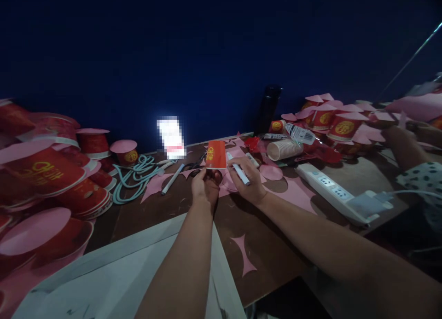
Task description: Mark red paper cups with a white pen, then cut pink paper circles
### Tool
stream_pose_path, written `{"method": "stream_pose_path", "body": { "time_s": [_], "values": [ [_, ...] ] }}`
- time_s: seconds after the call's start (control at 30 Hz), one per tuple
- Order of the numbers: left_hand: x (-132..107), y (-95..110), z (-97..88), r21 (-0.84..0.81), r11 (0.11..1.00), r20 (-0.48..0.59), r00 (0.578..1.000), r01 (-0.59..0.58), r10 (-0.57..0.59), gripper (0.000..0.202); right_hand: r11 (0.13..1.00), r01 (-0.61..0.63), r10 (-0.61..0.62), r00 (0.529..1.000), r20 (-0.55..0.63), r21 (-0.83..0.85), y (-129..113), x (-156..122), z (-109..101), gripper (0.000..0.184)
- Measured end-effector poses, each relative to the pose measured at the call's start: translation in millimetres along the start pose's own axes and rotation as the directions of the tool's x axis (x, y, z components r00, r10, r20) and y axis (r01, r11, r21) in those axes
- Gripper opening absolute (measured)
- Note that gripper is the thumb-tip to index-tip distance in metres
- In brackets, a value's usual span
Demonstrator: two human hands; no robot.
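Gripping the red paper cup (pixel 216 154) from below, the left hand (pixel 206 186) could let it twist if its hold loosens. Just right of the cup, the right hand (pixel 253 177) pinches a white marker pen (pixel 241 174), which might then skid. Whether its tip touches the cup is unclear.

red cup (pixel 216 153): looks like smooth paper | held marker (pixel 241 174): smooth plastic | pink scrap (pixel 244 254): thin matt paper | power strip (pixel 319 181): smooth plastic | clear wrapper (pixel 299 134): glossy film | sleeve (pixel 419 178): cloth | tabletop (pixel 272 270): mostly matt
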State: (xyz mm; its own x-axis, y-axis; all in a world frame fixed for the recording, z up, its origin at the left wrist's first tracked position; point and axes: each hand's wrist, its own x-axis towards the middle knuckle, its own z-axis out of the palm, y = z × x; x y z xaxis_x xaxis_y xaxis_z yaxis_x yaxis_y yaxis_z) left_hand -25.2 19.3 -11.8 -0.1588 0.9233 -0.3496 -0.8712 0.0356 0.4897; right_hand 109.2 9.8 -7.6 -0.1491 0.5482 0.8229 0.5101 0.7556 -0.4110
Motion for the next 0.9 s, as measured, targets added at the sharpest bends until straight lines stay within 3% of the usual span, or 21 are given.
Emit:
{"method": "stream_pose_path", "body": {
  "time_s": [0.3, 0.53, 0.9],
  "values": [
    [-6, 2, 2.2, -0.085, 0.982, 0.023, 0.986, 0.167, -0.166, 0.013, 0.982, 0.085, -0.061, 0.988, 0.145, -0.169, 6, 1, 4, 0.015],
    [-5, 2, 0.8, -0.082, 0.986, 0.023, 0.99, 0.144, -0.142, 0.016, 0.959, 0.221, -0.174, 0.954, 0.245, -0.179, 12, 5, -4, 0.024],
    [-9, 2, 2.4, -0.041, 0.988, 0.023, 0.989, 0.149, -0.148, 0.018, 0.953, 0.239, -0.195, 0.954, 0.227, -0.187, 17, 5, -2, 0.026]
  ]
}}
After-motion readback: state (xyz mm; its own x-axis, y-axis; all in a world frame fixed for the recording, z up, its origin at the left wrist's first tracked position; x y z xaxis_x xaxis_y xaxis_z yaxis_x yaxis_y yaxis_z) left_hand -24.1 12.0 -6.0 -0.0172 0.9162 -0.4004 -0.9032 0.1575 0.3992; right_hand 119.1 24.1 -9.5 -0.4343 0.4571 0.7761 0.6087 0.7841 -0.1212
